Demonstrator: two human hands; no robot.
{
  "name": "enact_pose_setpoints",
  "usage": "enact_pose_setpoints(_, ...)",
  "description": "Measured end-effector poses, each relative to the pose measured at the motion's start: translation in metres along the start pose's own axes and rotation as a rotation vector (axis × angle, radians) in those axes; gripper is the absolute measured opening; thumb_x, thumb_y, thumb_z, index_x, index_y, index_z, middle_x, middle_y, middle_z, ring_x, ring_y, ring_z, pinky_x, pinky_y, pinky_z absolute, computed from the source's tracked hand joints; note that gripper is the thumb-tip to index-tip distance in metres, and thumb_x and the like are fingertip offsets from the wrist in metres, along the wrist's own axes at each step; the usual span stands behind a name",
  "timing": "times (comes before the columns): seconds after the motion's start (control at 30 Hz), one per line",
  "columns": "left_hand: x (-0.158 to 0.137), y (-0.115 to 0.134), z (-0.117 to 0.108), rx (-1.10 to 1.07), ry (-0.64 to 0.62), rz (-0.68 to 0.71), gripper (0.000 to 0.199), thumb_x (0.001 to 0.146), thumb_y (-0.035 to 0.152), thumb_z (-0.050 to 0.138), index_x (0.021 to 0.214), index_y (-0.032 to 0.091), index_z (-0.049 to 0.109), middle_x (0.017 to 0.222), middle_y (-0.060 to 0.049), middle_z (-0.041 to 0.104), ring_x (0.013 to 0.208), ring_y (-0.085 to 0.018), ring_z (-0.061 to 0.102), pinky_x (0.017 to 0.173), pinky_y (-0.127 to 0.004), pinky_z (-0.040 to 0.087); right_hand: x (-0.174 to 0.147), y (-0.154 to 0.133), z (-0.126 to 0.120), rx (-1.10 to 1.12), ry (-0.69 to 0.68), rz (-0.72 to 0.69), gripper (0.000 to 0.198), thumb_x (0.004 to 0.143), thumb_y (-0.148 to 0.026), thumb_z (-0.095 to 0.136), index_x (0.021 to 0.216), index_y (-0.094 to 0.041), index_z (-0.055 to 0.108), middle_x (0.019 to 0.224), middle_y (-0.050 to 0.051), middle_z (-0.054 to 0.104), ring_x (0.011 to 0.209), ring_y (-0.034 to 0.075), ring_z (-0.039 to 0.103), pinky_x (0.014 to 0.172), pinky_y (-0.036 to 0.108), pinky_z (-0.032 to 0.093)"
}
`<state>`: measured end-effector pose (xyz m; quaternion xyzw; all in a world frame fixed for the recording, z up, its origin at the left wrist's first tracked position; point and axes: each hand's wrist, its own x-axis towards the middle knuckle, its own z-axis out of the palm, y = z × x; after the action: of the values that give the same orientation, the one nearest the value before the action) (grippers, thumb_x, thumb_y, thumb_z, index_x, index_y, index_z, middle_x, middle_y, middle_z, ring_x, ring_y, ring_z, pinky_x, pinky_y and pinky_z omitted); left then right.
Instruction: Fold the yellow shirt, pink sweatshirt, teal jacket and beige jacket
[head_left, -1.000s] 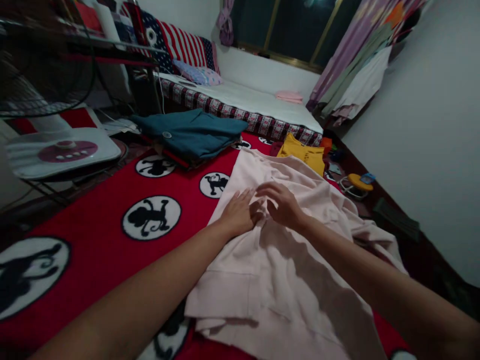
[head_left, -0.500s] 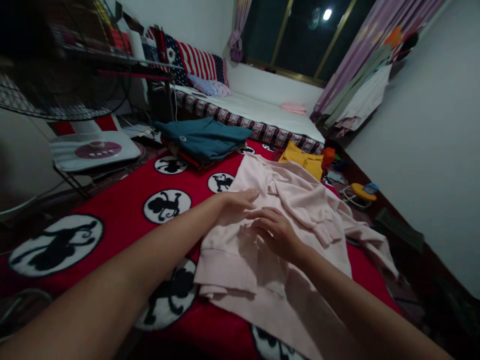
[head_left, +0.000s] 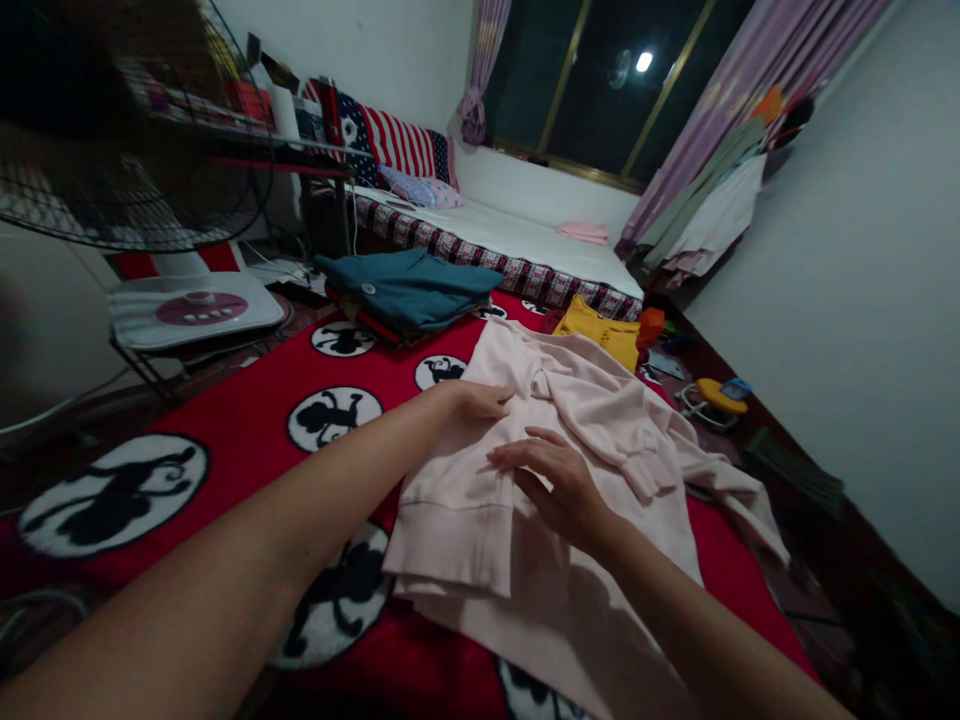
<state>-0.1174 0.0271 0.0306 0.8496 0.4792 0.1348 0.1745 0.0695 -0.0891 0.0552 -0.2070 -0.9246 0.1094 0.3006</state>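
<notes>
left hand [head_left: 480,402] flat | right hand [head_left: 559,480] flat (on pink sweatshirt [head_left: 592,410])

The single head-worn camera looks forward and down from close above the red blanket [head_left: 247,420] — toward the bed [head_left: 525,240] and window [head_left: 600,80] beyond.

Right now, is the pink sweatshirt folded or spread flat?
Partly folded: the sweatshirt has a sleeve across its front, both hands pressing it.
</notes>
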Motion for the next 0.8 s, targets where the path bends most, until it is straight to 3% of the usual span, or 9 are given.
enact_pose_setpoints(0.1, -0.001, 0.008, 0.007, 0.030, -0.111, -0.005, 0.055, 0.085, 0.031, 0.048, 0.137, 0.015, 0.045, 0.144, -0.008, 0.047, 0.130, -0.017, 0.044, 0.106, -0.028, 0.035, -0.011, -0.007, 0.001, 0.076, -0.012, 0.026, 0.022, 0.093, -0.017, 0.045, 0.105, -0.023, 0.061, 0.098, 0.005, 0.073, 0.093, 0.016, 0.067, 0.093, 0.037, 0.046)
enact_pose_setpoints(0.17, -0.006, 0.017, 0.019, 0.058, -0.123, -0.039, 0.061, 0.087, 0.034, 0.046, 0.143, 0.011, 0.036, 0.151, -0.013, 0.033, 0.139, -0.022, 0.031, 0.112, -0.036, 0.026, -0.024, -0.009, 0.010, 0.130, -0.038, 0.046, 0.020, 0.091, -0.017, 0.045, 0.100, -0.023, 0.062, 0.096, 0.006, 0.073, 0.092, 0.017, 0.067, 0.084, 0.033, 0.050)
enact_pose_setpoints(0.23, -0.015, 0.027, 0.035, 0.115, -0.025, -0.108, 0.064, 0.090, 0.039, 0.041, 0.146, 0.009, 0.030, 0.155, -0.015, 0.023, 0.144, -0.026, 0.018, 0.115, -0.046, 0.016, -0.038, -0.009, 0.019, 0.189, -0.055, 0.087, 0.018, 0.090, -0.017, 0.046, 0.094, -0.023, 0.062, 0.097, 0.006, 0.073, 0.096, 0.018, 0.067, 0.082, 0.030, 0.052)
enact_pose_setpoints(0.33, -0.026, 0.038, 0.056, 0.211, 0.175, -0.174, 0.060, 0.094, 0.042, 0.033, 0.146, 0.012, 0.031, 0.155, -0.012, 0.024, 0.144, -0.026, 0.016, 0.116, -0.048, 0.010, -0.052, -0.003, 0.015, 0.214, -0.097, 0.168, 0.018, 0.088, -0.014, 0.048, 0.093, -0.023, 0.063, 0.095, 0.004, 0.073, 0.094, 0.016, 0.067, 0.080, 0.028, 0.052)
enact_pose_setpoints(0.43, -0.029, 0.040, 0.063, 0.243, 0.217, -0.159, 0.058, 0.094, 0.042, 0.032, 0.145, 0.013, 0.035, 0.154, -0.011, 0.028, 0.143, -0.024, 0.021, 0.116, -0.046, 0.013, -0.059, 0.018, -0.014, -0.018, 0.018, 0.295, 0.017, 0.087, -0.016, 0.050, 0.094, -0.023, 0.063, 0.089, 0.003, 0.072, 0.083, 0.017, 0.068, 0.076, 0.029, 0.052)
enact_pose_setpoints(0.5, -0.029, 0.040, 0.062, 0.245, 0.221, -0.163, 0.058, 0.094, 0.041, 0.033, 0.145, 0.013, 0.035, 0.154, -0.011, 0.028, 0.143, -0.024, 0.021, 0.116, -0.046, 0.013, -0.063, 0.044, -0.042, -0.278, 0.168, 0.448, 0.017, 0.086, -0.019, 0.051, 0.099, -0.022, 0.062, 0.098, 0.006, 0.070, 0.091, 0.021, 0.066, 0.081, 0.033, 0.050)
enact_pose_setpoints(0.57, -0.028, 0.039, 0.061, 0.241, 0.223, -0.170, 0.058, 0.094, 0.041, 0.034, 0.145, 0.013, 0.035, 0.154, -0.010, 0.029, 0.143, -0.024, 0.022, 0.116, -0.046, 0.014, -0.070, 0.075, -0.069, -0.543, 0.226, 0.642, 0.027, 0.084, -0.022, 0.052, 0.110, -0.019, 0.059, 0.112, 0.011, 0.065, 0.106, 0.025, 0.060, 0.090, 0.037, 0.046)
enact_pose_setpoints(0.7, -0.028, 0.039, 0.062, 0.241, 0.243, -0.168, 0.058, 0.094, 0.041, 0.035, 0.145, 0.013, 0.035, 0.153, -0.010, 0.029, 0.143, -0.025, 0.022, 0.116, -0.047, 0.013, -0.085, 0.126, -0.099, -0.783, 0.092, 1.070, 0.045, 0.080, -0.038, 0.058, 0.117, -0.012, 0.058, 0.117, 0.018, 0.060, 0.110, 0.031, 0.056, 0.089, 0.039, 0.044)
enact_pose_setpoints(0.8, -0.029, 0.039, 0.063, 0.240, 0.246, -0.167, 0.058, 0.094, 0.041, 0.035, 0.144, 0.013, 0.036, 0.153, -0.010, 0.029, 0.143, -0.025, 0.023, 0.116, -0.047, 0.014, -0.091, 0.142, -0.096, -0.771, -0.076, 1.148, 0.037, 0.078, -0.047, 0.060, 0.095, -0.015, 0.068, 0.104, 0.015, 0.066, 0.101, 0.028, 0.060, 0.080, 0.034, 0.045)
